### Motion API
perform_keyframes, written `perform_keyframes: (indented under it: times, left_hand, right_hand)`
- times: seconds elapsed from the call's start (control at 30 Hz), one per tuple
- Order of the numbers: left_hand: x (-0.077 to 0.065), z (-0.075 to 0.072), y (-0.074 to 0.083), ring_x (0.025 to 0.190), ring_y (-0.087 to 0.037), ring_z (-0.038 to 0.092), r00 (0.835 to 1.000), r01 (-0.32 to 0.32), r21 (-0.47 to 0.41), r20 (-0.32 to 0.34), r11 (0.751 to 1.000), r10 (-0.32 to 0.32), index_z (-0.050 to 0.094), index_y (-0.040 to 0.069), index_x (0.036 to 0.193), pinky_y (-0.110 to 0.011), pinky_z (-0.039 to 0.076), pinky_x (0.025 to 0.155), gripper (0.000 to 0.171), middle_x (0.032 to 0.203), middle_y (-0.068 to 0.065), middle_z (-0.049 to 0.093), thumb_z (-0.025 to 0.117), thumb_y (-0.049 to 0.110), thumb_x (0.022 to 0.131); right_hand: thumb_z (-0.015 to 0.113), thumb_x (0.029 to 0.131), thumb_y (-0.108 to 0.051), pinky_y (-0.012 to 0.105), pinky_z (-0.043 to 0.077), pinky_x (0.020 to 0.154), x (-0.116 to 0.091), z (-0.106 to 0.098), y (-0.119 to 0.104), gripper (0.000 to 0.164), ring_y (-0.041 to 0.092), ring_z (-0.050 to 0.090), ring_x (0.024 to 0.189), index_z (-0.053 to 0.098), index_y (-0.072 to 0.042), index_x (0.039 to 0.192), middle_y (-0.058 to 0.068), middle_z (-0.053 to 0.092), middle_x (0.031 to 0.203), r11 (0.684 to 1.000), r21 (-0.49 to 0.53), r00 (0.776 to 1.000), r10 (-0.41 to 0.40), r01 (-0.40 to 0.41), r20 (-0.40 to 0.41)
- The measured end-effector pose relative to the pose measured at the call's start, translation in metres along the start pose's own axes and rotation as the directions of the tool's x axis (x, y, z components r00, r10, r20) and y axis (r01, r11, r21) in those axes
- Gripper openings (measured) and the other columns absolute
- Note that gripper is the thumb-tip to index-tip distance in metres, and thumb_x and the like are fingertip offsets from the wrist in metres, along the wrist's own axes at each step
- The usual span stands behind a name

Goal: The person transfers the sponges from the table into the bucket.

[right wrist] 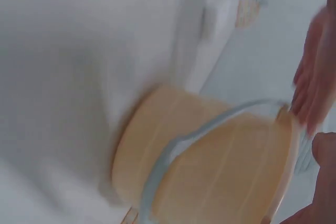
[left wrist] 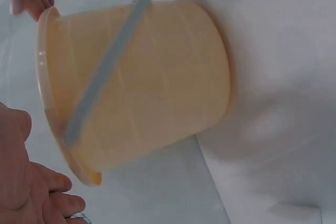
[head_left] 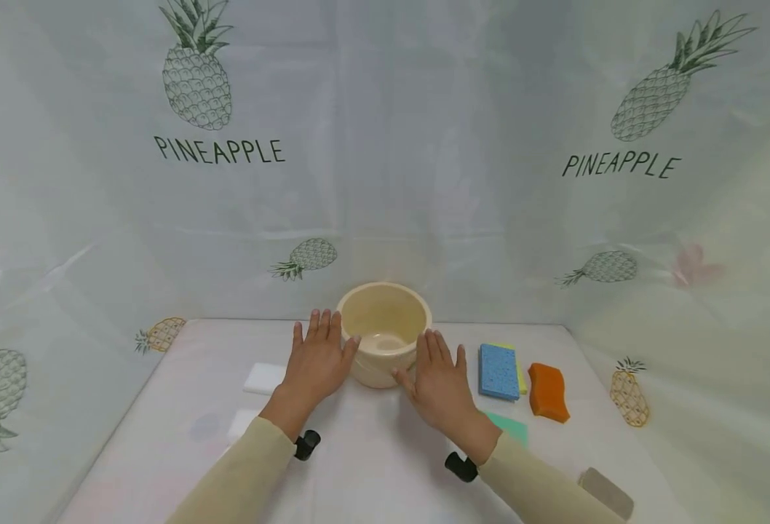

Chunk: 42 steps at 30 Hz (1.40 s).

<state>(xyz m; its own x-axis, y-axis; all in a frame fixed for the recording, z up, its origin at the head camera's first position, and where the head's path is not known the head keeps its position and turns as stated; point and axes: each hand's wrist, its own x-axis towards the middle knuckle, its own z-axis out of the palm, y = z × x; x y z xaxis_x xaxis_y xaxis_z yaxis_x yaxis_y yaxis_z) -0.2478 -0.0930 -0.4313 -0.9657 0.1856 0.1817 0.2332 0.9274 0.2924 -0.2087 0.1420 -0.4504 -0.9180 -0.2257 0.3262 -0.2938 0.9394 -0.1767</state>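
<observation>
A cream-yellow bucket stands upright at the far side of the table, its mouth facing up. Its grey handle hangs across the side wall in the left wrist view. To the left of the bucket is my left hand, fingers straight and thumb spread close to the rim. My right hand is at the right side, also with straight fingers, the tips near the rim. Neither hand grips the bucket; whether the fingertips touch it I cannot tell. The right wrist view is blurred.
Right of the bucket lie a blue sponge over a yellow one, an orange sponge, a green sheet and a grey-beige block. White pieces lie on the left. A pineapple-print curtain hangs behind the table.
</observation>
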Motion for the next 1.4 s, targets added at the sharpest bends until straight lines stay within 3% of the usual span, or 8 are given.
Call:
perform_keyframes:
  times: [0.2, 0.33, 0.47, 0.53, 0.63, 0.8, 1.07, 1.4]
  left_hand:
    - [-0.001, -0.005, -0.011, 0.162, -0.044, 0.011, 0.999, 0.047, -0.022, 0.027, 0.999, -0.047, 0.024, -0.005, 0.165, -0.068, 0.008, 0.129, 0.079, 0.171, -0.027, 0.024, 0.030, 0.054, 0.113]
    - [0.000, -0.007, -0.015, 0.162, -0.045, 0.012, 0.998, 0.058, -0.031, 0.035, 0.998, -0.057, 0.023, -0.006, 0.165, -0.069, 0.008, 0.128, 0.077, 0.172, -0.027, 0.023, 0.030, 0.051, 0.114]
    - [0.001, -0.007, -0.016, 0.162, -0.045, 0.011, 0.997, 0.068, -0.032, 0.034, 0.997, -0.067, 0.023, -0.007, 0.164, -0.070, 0.008, 0.128, 0.075, 0.172, -0.028, 0.022, 0.031, 0.049, 0.114]
    - [0.001, -0.007, -0.016, 0.163, -0.044, 0.008, 0.996, 0.080, -0.043, 0.048, 0.996, -0.078, 0.022, -0.007, 0.165, -0.069, 0.007, 0.128, 0.076, 0.172, -0.028, 0.019, 0.031, 0.049, 0.114]
    - [-0.001, -0.007, -0.014, 0.163, -0.043, 0.004, 0.993, 0.096, -0.067, 0.073, 0.993, -0.091, 0.018, -0.007, 0.165, -0.068, 0.004, 0.129, 0.078, 0.173, -0.028, 0.015, 0.032, 0.050, 0.113]
    - [0.001, -0.004, -0.016, 0.163, -0.045, 0.008, 0.994, 0.093, -0.084, 0.064, 0.992, -0.088, 0.017, -0.008, 0.165, -0.067, 0.005, 0.129, 0.082, 0.173, -0.029, 0.015, 0.033, 0.052, 0.112]
    - [0.004, -0.002, -0.019, 0.162, -0.044, 0.012, 0.997, 0.048, -0.065, 0.062, 0.997, -0.044, 0.017, -0.011, 0.164, -0.063, 0.013, 0.130, 0.085, 0.172, -0.030, 0.019, 0.038, 0.052, 0.110]
    - [0.003, -0.006, -0.009, 0.162, -0.044, 0.015, 0.998, 0.018, -0.019, 0.068, 1.000, -0.016, 0.017, -0.010, 0.164, -0.059, 0.014, 0.131, 0.085, 0.172, -0.029, 0.020, 0.039, 0.052, 0.111]
  right_hand:
    - [0.039, 0.107, -0.067, 0.075, 0.025, 0.120, -0.034, -0.004, -0.039, 0.089, 0.039, 0.035, 0.157, 0.039, 0.005, 0.160, 0.023, 0.038, 0.167, 0.981, 0.015, 0.979, -0.193, 0.192, 0.063]
    - [0.044, 0.108, -0.063, 0.074, 0.027, 0.120, -0.029, -0.010, -0.036, 0.085, 0.038, 0.038, 0.155, 0.040, 0.004, 0.159, 0.022, 0.042, 0.165, 0.966, 0.011, 0.965, -0.259, 0.259, 0.045]
    - [0.052, 0.108, -0.053, 0.074, 0.029, 0.119, 0.004, -0.013, -0.010, 0.077, 0.042, 0.041, 0.152, 0.042, 0.005, 0.158, 0.024, 0.044, 0.162, 0.982, -0.025, 0.982, -0.187, 0.186, -0.033]
    - [0.051, 0.109, -0.052, 0.075, 0.028, 0.120, 0.024, -0.013, 0.003, 0.077, 0.042, 0.039, 0.154, 0.039, 0.004, 0.160, 0.024, 0.042, 0.164, 0.991, -0.035, 0.991, -0.131, 0.130, -0.031]
    - [0.045, 0.110, -0.055, 0.075, 0.025, 0.121, 0.049, -0.010, 0.018, 0.079, 0.040, 0.032, 0.158, 0.034, 0.003, 0.163, 0.023, 0.037, 0.167, 0.996, -0.036, 0.996, -0.081, 0.082, 0.029]
    - [0.036, 0.112, -0.057, 0.074, 0.020, 0.123, 0.073, -0.003, 0.030, 0.080, 0.039, 0.025, 0.161, 0.027, 0.003, 0.165, 0.022, 0.029, 0.171, 0.997, -0.008, 0.985, -0.078, 0.080, 0.157]
    - [0.031, 0.112, -0.058, 0.069, 0.011, 0.128, 0.074, -0.004, 0.033, 0.081, 0.035, 0.018, 0.163, 0.019, 0.000, 0.168, 0.018, 0.024, 0.174, 0.993, 0.106, 0.957, -0.073, 0.044, 0.281]
    - [0.038, 0.111, -0.056, 0.072, 0.017, 0.125, 0.059, -0.007, 0.033, 0.082, 0.037, 0.026, 0.161, 0.022, 0.002, 0.167, 0.018, 0.031, 0.171, 0.993, 0.109, 0.973, -0.063, 0.039, 0.223]
